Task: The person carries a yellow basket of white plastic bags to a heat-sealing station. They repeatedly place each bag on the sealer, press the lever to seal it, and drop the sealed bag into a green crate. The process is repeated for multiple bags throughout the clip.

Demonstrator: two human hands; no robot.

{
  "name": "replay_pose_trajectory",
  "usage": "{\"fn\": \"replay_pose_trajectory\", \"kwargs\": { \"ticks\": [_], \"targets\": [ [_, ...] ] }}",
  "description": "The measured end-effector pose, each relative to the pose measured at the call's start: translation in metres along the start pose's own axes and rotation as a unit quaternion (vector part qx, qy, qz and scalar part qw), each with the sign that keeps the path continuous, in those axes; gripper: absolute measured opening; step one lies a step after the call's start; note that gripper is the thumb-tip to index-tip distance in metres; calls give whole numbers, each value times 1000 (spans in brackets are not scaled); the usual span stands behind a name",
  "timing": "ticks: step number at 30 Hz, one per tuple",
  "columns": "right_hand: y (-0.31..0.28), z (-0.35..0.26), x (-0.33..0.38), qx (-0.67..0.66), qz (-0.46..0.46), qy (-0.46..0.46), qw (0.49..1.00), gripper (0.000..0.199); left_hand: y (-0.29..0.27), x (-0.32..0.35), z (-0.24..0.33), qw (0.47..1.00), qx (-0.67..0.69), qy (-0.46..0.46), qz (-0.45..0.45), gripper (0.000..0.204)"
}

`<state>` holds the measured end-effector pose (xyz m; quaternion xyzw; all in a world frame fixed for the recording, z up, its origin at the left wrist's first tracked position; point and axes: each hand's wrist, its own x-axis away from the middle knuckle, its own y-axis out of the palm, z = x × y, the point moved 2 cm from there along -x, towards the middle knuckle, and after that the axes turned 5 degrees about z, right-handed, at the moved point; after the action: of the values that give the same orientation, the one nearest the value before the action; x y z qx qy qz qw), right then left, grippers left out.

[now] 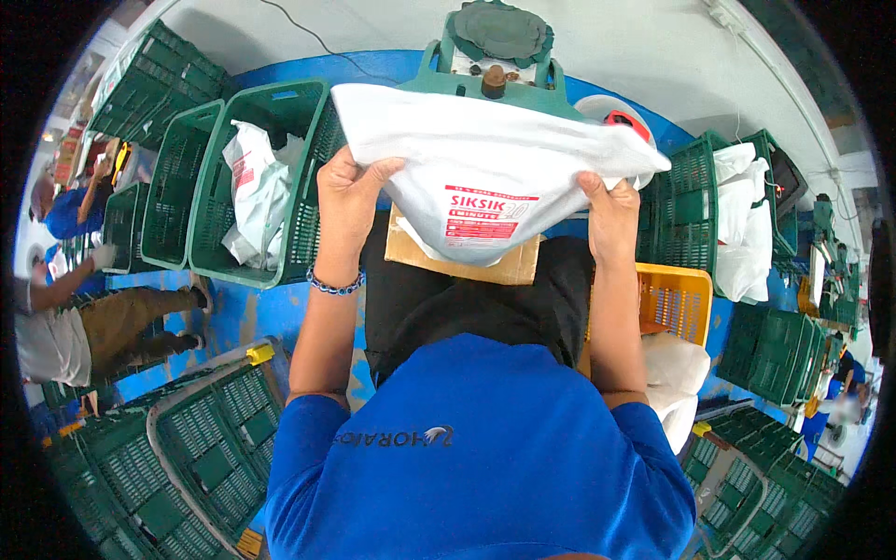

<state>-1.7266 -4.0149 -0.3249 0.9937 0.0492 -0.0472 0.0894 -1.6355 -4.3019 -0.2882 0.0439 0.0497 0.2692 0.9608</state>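
Observation:
A white sack [411,140] with a red printed panel is stretched wide in front of me. My left hand [357,191] is closed on its left side, thumb pressed on the front face. On the right, my right hand [609,207] pinches the sack's other side. The sack's far edge lies against a green machine [499,42] and covers part of it. A brown knob [494,80] shows on the machine just beyond that edge. Below the filled, sagging bottom is a piece of brown cardboard [513,268] near my lap.
Green crates [201,266] stand at the left, one holding white sacks [261,187]. More crates [689,201] and white sacks [744,219] are on the right, beside a yellow crate [705,308]. Mesh crates stand on both sides behind me. Other people are at the far left and right.

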Motion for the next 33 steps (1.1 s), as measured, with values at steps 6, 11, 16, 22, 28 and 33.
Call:
{"fn": "replay_pose_trajectory", "kwargs": {
  "ticks": [6,11,16,22,28,33],
  "targets": [
    [-7,29,24,-50,10,69,996,34,-11,10,-40,993,104,-19,48,14],
    [2,12,25,6,114,-66,991,34,-3,11,-15,984,-43,109,137,22],
    [12,10,31,14,185,-105,977,29,1,8,-16,892,-218,311,245,13],
    [14,117,35,127,177,46,975,28,-2,0,-136,935,-311,75,151,20],
    [9,178,59,189,149,92,966,32,-2,30,-199,953,-271,-40,125,25],
    [12,175,58,105,150,31,983,37,-18,20,-189,959,-245,24,143,30]
  ]
}}
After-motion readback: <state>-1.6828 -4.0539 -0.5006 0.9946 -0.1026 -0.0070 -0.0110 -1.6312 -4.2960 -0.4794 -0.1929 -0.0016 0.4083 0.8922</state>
